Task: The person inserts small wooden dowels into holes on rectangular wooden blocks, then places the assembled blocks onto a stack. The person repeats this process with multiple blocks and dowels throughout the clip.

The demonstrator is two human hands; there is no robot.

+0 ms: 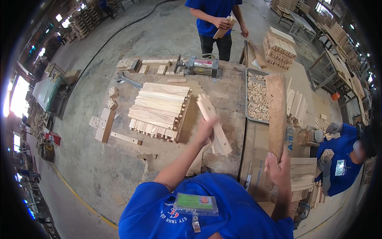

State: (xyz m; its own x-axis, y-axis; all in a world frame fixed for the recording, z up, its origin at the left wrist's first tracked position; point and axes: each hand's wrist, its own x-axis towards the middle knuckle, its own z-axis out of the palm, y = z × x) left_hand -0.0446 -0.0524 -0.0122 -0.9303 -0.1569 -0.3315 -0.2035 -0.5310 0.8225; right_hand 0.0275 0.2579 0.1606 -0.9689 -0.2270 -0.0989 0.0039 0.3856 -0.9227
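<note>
My left hand (pixel 205 129) is closed around light wooden slats (pixel 215 137) with holes, tilted over the worktable. They look like a pair held together, though the fingers partly hide them. Closed round the narrow lower end of a long, flat wooden club (pixel 277 107), my right hand (pixel 278 169) keeps it upright, its wide end up. Left of my left hand lies a stack of slats (pixel 159 104) with dowels sticking out of their ends. Behind the club, a metal tray (pixel 247 107) holds many short wooden dowels (pixel 258 95), partly hidden by it.
A clamp cylinder (pixel 202 67) sits at the table's far edge. Drilled blocks (pixel 105 124) and a wrench (pixel 129 81) lie leftward. Across the table, a person (pixel 215 20) holds slats; another gloved person (pixel 338 151) works at the right. More slats (pixel 280 46) are piled at the back right.
</note>
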